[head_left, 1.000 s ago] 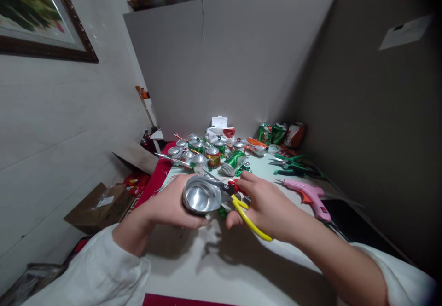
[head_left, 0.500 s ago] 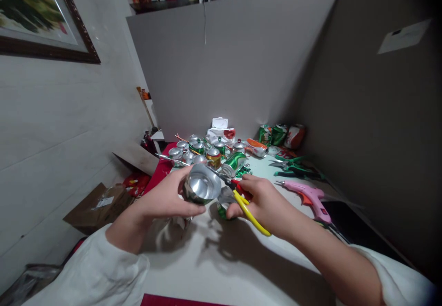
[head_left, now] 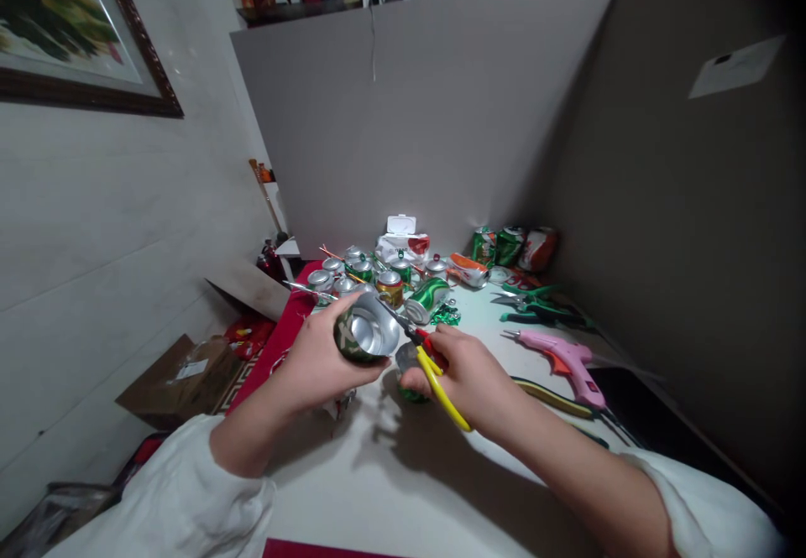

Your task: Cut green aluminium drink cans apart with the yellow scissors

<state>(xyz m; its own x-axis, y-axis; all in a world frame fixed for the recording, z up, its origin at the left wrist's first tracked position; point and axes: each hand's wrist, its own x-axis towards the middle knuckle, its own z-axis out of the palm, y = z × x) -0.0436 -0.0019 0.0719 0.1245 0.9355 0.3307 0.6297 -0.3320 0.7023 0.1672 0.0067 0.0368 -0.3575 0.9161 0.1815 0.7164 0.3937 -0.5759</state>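
Observation:
My left hand [head_left: 321,358] is wrapped round a cut-open camouflage-patterned can [head_left: 351,336], its shiny inside turned toward my right hand. Closed round the red and yellow handles of a pair of pliers [head_left: 434,373] is my right hand [head_left: 469,369]. The dark jaws of the pliers meet the can's upper right rim; whether they grip the metal I cannot tell. Below the pliers, partly covered by my right hand, a green cut can [head_left: 412,392] stands on the white table [head_left: 378,474].
Several small can pots [head_left: 389,287] crowd the back, beside a lying green can [head_left: 426,299] and green shreds [head_left: 447,313]. On the right lie a pink glue gun [head_left: 570,361] and green-handled pliers [head_left: 535,310]. Crumpled cans [head_left: 509,246] rest against the grey partition [head_left: 441,138].
The camouflage can has turned a little, showing more of its patterned side. My right hand and the pliers have shifted slightly left, and a yellow-black handle shows by my right forearm.

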